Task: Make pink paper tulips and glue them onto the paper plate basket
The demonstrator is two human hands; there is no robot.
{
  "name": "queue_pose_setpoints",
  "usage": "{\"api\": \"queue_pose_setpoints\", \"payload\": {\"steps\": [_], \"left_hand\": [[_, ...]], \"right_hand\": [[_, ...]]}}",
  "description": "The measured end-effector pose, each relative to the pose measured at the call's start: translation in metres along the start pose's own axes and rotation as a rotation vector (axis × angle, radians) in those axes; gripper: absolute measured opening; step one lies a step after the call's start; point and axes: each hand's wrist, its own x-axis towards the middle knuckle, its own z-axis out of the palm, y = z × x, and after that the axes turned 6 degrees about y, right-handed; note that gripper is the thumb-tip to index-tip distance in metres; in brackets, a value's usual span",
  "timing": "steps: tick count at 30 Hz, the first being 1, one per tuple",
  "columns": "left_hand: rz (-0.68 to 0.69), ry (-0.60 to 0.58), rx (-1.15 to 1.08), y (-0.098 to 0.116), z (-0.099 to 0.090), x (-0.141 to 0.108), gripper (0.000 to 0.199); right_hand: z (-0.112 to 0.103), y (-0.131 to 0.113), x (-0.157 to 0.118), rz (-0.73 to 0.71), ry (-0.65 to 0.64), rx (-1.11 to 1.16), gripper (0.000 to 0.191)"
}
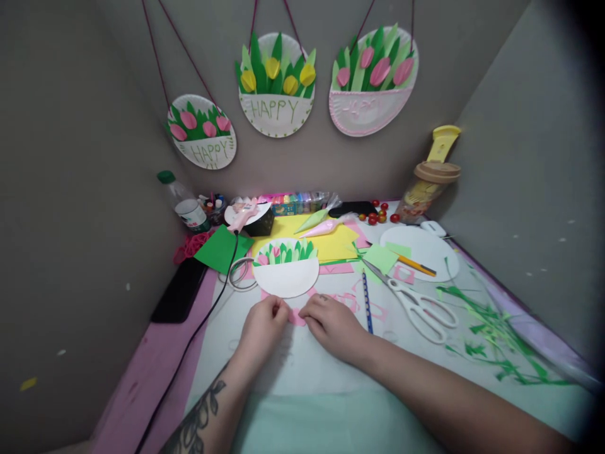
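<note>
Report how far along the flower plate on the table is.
Done: green leaves and two pink tulips sit above the plate's white front. In hand: left hand and right hand are on a pink paper piece. Probably to come: more tulips, lettering and a cord, as on the middle hanging plate; this front is blank.

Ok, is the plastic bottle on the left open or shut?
Shut: the bottle has its green cap sitting on top.
</note>
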Motion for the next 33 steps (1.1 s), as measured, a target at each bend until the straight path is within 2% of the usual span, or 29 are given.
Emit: {"api": "queue_pose_setpoints", "payload": {"steps": [6,15,18,20,22,24,28,33], "left_hand": [[-0.028,0.014,0.128,0.007,-0.001,-0.002,0.02],[-0.019,0.015,0.05,0.0,-0.002,-0.002,0.019],[0.006,0.022,0.026,0.002,-0.01,-0.002,0.02],[0.058,0.092,0.041,0.002,-0.021,-0.001,0.024],[0.126,0.248,0.136,-0.001,-0.034,0.001,0.029],[0.146,0.375,0.346,-0.007,-0.044,0.005,0.031],[0.142,0.305,0.699,-0.021,-0.05,0.012,0.033],[0.17,0.291,0.8,-0.022,-0.046,0.017,0.032]], "right_hand": [[0.001,0.0,0.0,0.004,-0.008,-0.017,0.021],[0.0,-0.001,0.001,0.008,-0.025,-0.026,0.023],[0.0,-0.002,0.001,0.019,-0.026,-0.022,0.023],[0.0,-0.002,0.0,0.019,-0.024,-0.02,0.023],[-0.001,-0.002,-0.001,0.016,-0.026,-0.022,0.023],[-0.001,-0.003,-0.002,0.012,-0.029,-0.025,0.023],[-0.001,-0.004,-0.004,-0.014,-0.006,-0.02,0.023],[-0.002,-0.007,-0.002,-0.047,0.03,-0.009,0.024]]}}
